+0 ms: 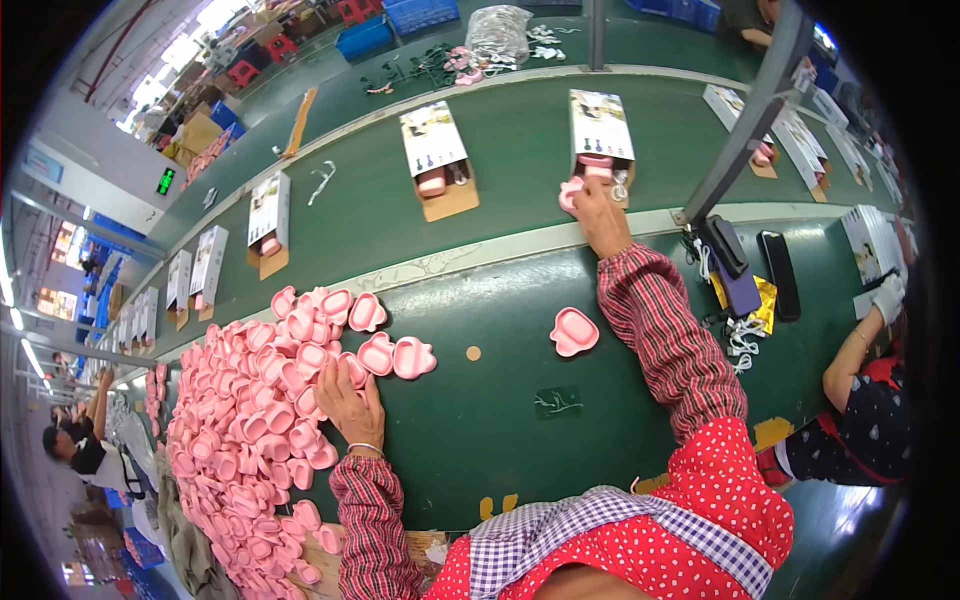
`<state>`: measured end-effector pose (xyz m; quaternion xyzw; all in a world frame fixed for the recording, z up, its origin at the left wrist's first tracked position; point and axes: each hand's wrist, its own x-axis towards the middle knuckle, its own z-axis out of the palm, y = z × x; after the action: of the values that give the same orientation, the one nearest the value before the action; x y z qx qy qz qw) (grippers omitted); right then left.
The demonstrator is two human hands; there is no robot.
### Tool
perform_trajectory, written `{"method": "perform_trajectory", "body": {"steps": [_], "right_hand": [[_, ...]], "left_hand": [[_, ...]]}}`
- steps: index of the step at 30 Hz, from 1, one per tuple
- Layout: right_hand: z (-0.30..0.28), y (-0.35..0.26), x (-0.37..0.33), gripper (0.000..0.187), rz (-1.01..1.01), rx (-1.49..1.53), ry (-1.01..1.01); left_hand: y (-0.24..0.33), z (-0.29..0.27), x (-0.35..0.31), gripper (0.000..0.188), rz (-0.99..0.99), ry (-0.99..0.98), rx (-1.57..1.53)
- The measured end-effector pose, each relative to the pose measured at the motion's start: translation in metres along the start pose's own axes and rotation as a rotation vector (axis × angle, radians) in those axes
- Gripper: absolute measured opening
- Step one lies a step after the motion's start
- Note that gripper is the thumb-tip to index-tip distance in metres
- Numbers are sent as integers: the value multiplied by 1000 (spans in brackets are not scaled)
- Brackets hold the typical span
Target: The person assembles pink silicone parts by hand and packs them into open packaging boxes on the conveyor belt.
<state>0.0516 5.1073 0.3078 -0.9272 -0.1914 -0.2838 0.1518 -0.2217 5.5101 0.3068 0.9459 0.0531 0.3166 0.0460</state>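
where hand (603, 220) (right) pinches, dish (570, 194) protrudes

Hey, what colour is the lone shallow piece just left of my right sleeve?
The lone shallow piece is pink; it shows best in the head view.

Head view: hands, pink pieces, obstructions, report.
Right hand holding pink piece at box's open end. Left hand on pink pile. No obstruction visible.
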Motion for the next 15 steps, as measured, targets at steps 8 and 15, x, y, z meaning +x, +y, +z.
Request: {"method": "perform_trajectory", "body": {"steps": [8, 15], "right_hand": [[1, -121, 59, 10, -236, 408, -119], [69, -115, 127, 14, -47, 283, -109]], "left_hand": [[-38, -2, 3, 45, -7, -8, 27], [-41, 4, 9, 45, -35, -13, 4]]}}
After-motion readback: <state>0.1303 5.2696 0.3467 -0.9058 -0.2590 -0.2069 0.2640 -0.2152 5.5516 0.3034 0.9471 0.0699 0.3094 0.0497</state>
